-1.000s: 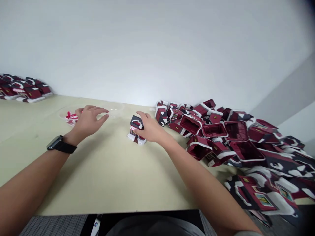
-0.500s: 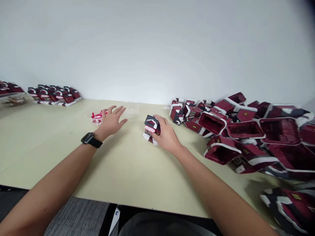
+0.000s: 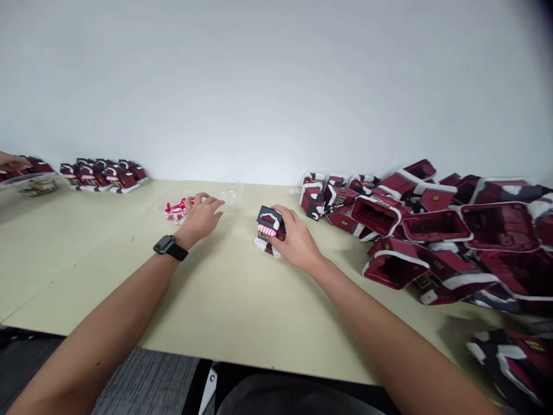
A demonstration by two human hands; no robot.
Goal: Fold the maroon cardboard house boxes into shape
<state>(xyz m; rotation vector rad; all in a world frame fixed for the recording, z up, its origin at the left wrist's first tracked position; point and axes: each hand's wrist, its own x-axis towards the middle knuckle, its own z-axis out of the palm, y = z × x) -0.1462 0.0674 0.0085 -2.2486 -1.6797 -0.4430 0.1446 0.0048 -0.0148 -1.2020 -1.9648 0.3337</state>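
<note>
My right hand (image 3: 298,239) grips a small toy house (image 3: 269,219) from its right side. The house stands upright on the table, with a dark roof, white snow trim and a pink-and-white striped awning. Over the table to its left, my left hand (image 3: 201,218) hovers with loosely bent fingers and nothing visible in them. Just left of that hand, partly covered by it, lie small red-and-white pieces (image 3: 176,212) in a clear shallow tray. A round clear plastic dish (image 3: 228,193) sits behind my left fingers.
A large heap of dark red house shells (image 3: 436,225) spreads over the right side, some with hollow bases showing. Finished-looking houses (image 3: 103,176) stand in rows at the back left. Another person's hand (image 3: 12,163) is at the far left, near a clear tray of brown pieces (image 3: 38,185).
My left hand's fingers have gone from spread to more bent. My right hand keeps its grip on the house. Another person's hand has come into view at far left, as the view shifted slightly.
</note>
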